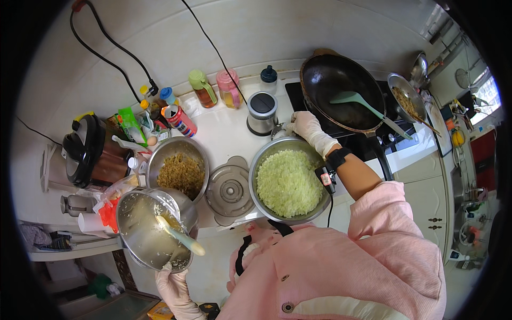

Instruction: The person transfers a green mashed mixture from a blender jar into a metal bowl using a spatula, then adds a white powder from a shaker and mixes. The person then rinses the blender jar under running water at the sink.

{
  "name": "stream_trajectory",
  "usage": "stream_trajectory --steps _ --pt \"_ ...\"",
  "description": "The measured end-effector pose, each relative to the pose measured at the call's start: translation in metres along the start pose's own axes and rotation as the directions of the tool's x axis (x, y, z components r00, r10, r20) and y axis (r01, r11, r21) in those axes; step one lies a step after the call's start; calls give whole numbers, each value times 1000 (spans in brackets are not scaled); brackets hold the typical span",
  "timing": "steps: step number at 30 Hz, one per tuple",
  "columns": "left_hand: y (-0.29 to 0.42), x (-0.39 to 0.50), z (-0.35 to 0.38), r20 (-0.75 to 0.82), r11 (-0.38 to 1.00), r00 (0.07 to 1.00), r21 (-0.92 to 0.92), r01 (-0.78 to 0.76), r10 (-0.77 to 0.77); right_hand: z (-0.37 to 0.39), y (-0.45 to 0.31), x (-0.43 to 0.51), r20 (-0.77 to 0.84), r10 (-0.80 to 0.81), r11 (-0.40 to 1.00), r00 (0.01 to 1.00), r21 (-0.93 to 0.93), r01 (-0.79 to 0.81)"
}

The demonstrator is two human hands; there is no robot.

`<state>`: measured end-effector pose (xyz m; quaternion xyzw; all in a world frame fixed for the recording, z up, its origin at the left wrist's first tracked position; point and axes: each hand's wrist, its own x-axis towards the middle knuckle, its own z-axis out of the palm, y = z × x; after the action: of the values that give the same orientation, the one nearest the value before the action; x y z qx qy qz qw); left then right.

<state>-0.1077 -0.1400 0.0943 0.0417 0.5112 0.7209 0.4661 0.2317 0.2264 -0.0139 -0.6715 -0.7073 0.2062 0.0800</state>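
My gloved left hand (173, 278) grips the lower rim of a steel pot (138, 236), tilted on its side, with pale food bits on its inner wall. A spatula with a pale green handle (186, 240) lies in it. Behind it, a steel bowl (202, 154) holds brown minced food (181, 175). My gloved right hand (306, 126) is closed around a small, shiny metal piece (280, 130), mostly hidden, just behind a steel bowl (256, 196) of finely chopped pale green vegetable (289, 184). A grey plastic lid (230, 191) lies between the two bowls.
A grinder-like steel appliance (262, 114) stands behind the lid. To the right, a black wok (340, 72) with a green spatula (356, 100) sits on the stove, its handle reaching toward my right forearm. Bottles, a can (181, 120) and an electric pressure cooker (96, 150) stand at the left.
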Motion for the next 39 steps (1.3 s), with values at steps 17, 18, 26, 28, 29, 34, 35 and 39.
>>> stream_trajectory --steps 17,18,26,28,29,34,35,39 --pt "-23 -4 9 -69 999 997 -49 -18 15 -5 -6 19 -118 -70 989 991 -136 54" --pt "-24 -4 9 -67 999 998 -53 -12 9 -6 -6 22 -130 -88 988 988 -138 70" --pt "-32 -4 9 -71 998 997 -69 -6 1 -10 -13 33 -145 -90 990 985 -126 72" --pt "-33 -4 10 -61 996 998 -89 -22 17 -9 -14 35 -160 -86 993 983 -89 72" --pt "-34 -4 11 -86 997 996 -80 -22 15 -9 -13 38 -169 -83 995 982 -72 71" --pt "-36 -4 13 -91 996 996 -90 -26 17 -5 -7 55 -167 -133 980 977 -172 104" --pt "-36 -4 14 -95 995 995 -93 -28 19 -5 -7 58 -168 -139 972 976 -211 102" --pt "-39 -7 19 -119 994 992 -98 -50 38 -14 -16 60 -190 -192 950 963 -283 134"
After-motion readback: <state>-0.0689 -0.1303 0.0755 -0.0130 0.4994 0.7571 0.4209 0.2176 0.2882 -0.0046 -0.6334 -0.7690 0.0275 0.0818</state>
